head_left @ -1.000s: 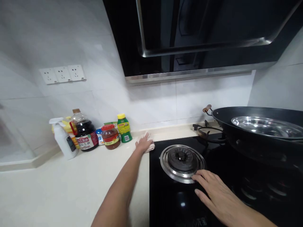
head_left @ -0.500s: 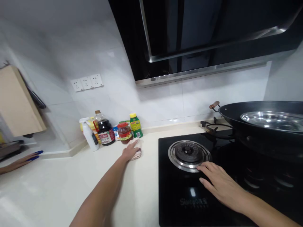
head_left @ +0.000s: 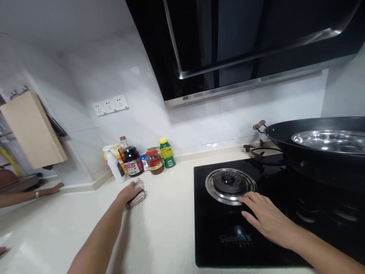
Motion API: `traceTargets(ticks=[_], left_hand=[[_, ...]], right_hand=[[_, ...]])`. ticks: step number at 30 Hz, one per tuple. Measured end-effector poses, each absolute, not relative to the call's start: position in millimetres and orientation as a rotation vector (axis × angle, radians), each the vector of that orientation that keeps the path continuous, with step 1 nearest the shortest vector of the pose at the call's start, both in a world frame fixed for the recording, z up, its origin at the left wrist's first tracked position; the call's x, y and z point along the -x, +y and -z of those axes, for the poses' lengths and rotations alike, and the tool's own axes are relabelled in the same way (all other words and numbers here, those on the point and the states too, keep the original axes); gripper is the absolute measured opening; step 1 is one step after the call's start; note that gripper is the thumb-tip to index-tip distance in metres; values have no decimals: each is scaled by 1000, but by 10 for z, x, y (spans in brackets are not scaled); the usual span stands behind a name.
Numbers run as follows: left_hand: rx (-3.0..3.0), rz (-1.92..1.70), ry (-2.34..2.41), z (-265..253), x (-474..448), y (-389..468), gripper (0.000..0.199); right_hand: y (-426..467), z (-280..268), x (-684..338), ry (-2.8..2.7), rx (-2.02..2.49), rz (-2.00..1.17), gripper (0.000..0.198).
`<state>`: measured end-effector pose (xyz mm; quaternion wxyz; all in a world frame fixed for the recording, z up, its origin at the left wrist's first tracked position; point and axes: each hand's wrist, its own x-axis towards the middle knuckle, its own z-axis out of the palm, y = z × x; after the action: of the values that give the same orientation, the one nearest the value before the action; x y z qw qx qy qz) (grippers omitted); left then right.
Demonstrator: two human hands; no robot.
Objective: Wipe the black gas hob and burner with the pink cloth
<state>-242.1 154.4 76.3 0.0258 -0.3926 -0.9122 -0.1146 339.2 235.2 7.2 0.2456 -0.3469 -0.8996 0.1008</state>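
Note:
My left hand (head_left: 127, 193) presses a folded pale cloth (head_left: 138, 198) onto the white countertop (head_left: 168, 224), fingers closed over it. Just behind the cloth stand a white spray bottle (head_left: 116, 167), a dark sauce bottle (head_left: 131, 158), a red-lidded jar (head_left: 154, 163) and a green bottle with a yellow cap (head_left: 167, 152). On the black gas cooktop (head_left: 213, 224) lies my right hand (head_left: 266, 217), open, palm down and holding nothing. Its fingertips touch the front right of the metal ring around the left burner (head_left: 228, 182).
To the right a large black wok (head_left: 281, 139) holds a shiny metal basin (head_left: 327, 140). A dark range hood (head_left: 242, 49) hangs over the cooktop. At left, another person's hand (head_left: 53, 189) rests by the wall corner, below a hanging cutting board (head_left: 34, 129).
My left hand has slid the cloth leftward along the counter, away from the cooktop. My right hand stays by the burner. The other person's hand at left has shifted, and the view has tilted slightly.

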Motion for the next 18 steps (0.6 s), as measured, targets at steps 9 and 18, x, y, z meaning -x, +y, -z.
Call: traceTargets(ticks=[9, 18], left_hand=[[1258, 420, -2753, -607, 2013, 1453, 44], [1645, 460, -2643, -441, 1076, 2458, 57]], right_hand=[[2336, -28, -3325, -2450, 950, -181, 27], [2326, -17, -3326, -2430, 923, -155, 28]])
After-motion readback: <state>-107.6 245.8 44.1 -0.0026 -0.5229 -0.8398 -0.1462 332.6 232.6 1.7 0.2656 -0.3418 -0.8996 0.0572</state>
